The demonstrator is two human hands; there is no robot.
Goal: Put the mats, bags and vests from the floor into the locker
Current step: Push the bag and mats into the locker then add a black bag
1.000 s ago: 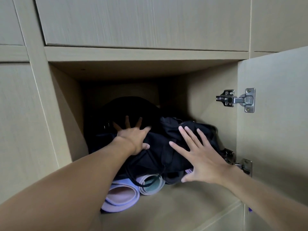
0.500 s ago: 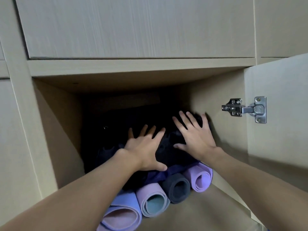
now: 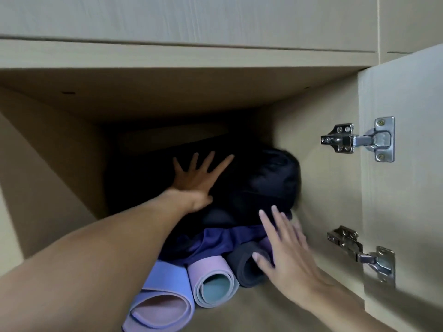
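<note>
The black bags are sitting deep in the locker, on the purple vest and rolled mats. Your left grip is pressing farther in than before, fingers spread, released; your right grip is now lying lower, off the bags, at the dark mat, also released

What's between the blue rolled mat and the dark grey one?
Head view: a pink rolled mat with a teal inside, flanked by the blue mat and dark grey mat.
</note>
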